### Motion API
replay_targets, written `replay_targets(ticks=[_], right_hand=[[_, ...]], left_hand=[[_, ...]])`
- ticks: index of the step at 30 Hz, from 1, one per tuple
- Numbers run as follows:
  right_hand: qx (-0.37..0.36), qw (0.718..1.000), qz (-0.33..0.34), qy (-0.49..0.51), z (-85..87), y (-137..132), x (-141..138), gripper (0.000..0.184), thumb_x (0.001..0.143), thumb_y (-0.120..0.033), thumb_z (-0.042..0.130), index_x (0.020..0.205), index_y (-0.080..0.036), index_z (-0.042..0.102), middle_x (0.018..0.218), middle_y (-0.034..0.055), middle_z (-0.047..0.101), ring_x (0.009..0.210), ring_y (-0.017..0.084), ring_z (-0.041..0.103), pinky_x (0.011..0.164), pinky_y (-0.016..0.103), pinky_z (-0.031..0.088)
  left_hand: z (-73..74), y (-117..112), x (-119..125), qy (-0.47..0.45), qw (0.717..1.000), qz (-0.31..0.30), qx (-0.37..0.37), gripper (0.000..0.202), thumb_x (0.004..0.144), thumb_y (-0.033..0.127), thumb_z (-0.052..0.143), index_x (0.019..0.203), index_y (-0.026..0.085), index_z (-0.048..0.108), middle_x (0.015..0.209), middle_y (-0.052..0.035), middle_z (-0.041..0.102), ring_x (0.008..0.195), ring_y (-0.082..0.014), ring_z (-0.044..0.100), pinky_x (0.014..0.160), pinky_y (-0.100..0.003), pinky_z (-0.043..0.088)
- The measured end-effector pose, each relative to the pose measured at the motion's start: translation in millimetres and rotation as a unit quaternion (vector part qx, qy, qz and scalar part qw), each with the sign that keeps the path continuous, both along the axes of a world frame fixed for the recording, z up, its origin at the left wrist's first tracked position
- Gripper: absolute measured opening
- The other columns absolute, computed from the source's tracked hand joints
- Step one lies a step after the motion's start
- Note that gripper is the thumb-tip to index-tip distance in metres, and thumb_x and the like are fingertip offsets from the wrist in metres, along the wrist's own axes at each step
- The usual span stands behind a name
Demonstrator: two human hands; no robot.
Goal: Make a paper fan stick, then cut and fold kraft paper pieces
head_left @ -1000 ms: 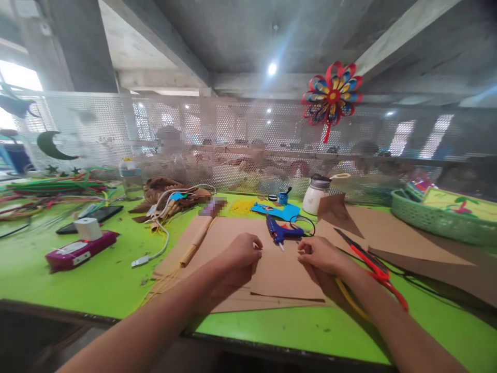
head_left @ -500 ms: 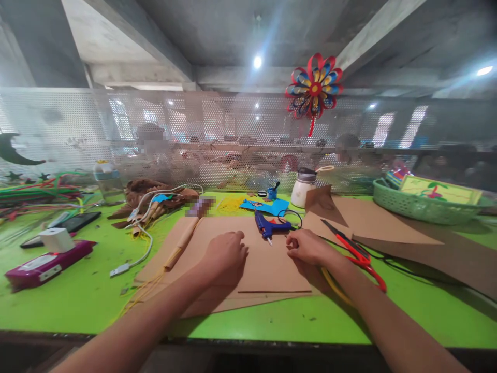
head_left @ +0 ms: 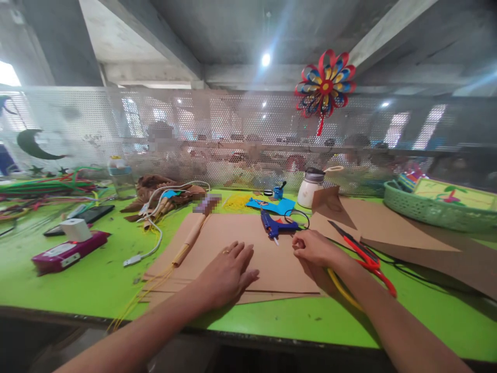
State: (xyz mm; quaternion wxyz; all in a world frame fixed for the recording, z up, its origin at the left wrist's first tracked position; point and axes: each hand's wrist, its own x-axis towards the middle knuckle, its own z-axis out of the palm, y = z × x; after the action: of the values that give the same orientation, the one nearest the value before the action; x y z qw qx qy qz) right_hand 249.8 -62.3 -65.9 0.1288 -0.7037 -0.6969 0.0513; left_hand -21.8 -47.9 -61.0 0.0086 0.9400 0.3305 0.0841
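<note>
My left hand (head_left: 229, 272) lies flat with fingers stretched out on a stack of brown cardboard sheets (head_left: 217, 235) on the green table (head_left: 89, 274). My right hand (head_left: 312, 247) rests on the sheets' right side with its fingers curled and pinched together; what it holds, if anything, is too small to make out. A blue glue gun (head_left: 276, 226) lies just beyond the right hand. Red-handled scissors (head_left: 365, 257) lie to the right of my right wrist, and a yellow strip (head_left: 341, 291) runs under my forearm.
Behind the sheets: a rolled paper stick (head_left: 192, 238), a white cable (head_left: 149, 248), a white jar (head_left: 308, 189), blue paper scraps (head_left: 272, 204). Left: a magenta box (head_left: 64, 253) and phone (head_left: 83, 217). Right: large brown paper (head_left: 392, 225), green basket (head_left: 430, 212). A mesh screen (head_left: 233, 140) closes the back.
My left hand has gone from a curled grip on the cardboard edge to lying flat and open, slightly nearer me. The right hand stays curled near the glue gun.
</note>
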Motion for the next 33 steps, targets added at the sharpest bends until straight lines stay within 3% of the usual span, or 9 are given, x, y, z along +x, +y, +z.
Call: replay_targets(ticks=[12,20,27,33], right_hand=[[-0.003,1.0,0.012,-0.017,5.6,-6,-4,0.018,0.067,-0.014,0.055,0.079,-0.019,0.067,0.079,0.0045,0.067,0.074,0.017,0.059,0.06,0.023,0.035],[-0.023,1.0,0.018,-0.009,9.7,-9,-7,0.019,0.068,-0.013,0.055,0.08,-0.019,0.069,0.082,0.0054,0.069,0.077,0.018,0.06,0.064,0.024,0.038],[-0.021,0.999,0.028,-0.009,10.5,-9,-7,0.019,0.068,-0.012,0.054,0.078,-0.018,0.069,0.082,0.0057,0.069,0.078,0.018,0.061,0.066,0.024,0.038],[-0.017,1.0,0.023,0.005,5.6,-6,-4,0.02,0.067,-0.012,0.056,0.081,-0.018,0.069,0.08,0.0052,0.069,0.075,0.017,0.061,0.063,0.023,0.037]], left_hand=[[-15.0,-9,7,-0.036,0.999,0.038,-0.001,0.06,0.09,0.052,0.029,0.134,0.012,0.038,0.14,-0.0159,0.039,0.132,-0.0289,0.03,0.109,-0.044,0.023],[-12.8,-8,7,-0.096,0.995,0.023,-0.011,0.052,0.089,0.048,0.038,0.13,0.016,0.04,0.126,-0.0132,0.048,0.117,-0.0249,0.045,0.1,-0.039,0.036],[-7.5,-10,6,-0.083,0.997,0.0,-0.001,0.041,0.091,0.041,0.036,0.123,0.018,0.047,0.12,-0.0117,0.049,0.114,-0.0254,0.045,0.099,-0.041,0.036],[-9.7,-11,6,-0.083,0.996,0.014,-0.007,0.045,0.091,0.042,0.035,0.129,0.019,0.042,0.127,-0.0118,0.046,0.122,-0.0262,0.039,0.104,-0.042,0.032]])
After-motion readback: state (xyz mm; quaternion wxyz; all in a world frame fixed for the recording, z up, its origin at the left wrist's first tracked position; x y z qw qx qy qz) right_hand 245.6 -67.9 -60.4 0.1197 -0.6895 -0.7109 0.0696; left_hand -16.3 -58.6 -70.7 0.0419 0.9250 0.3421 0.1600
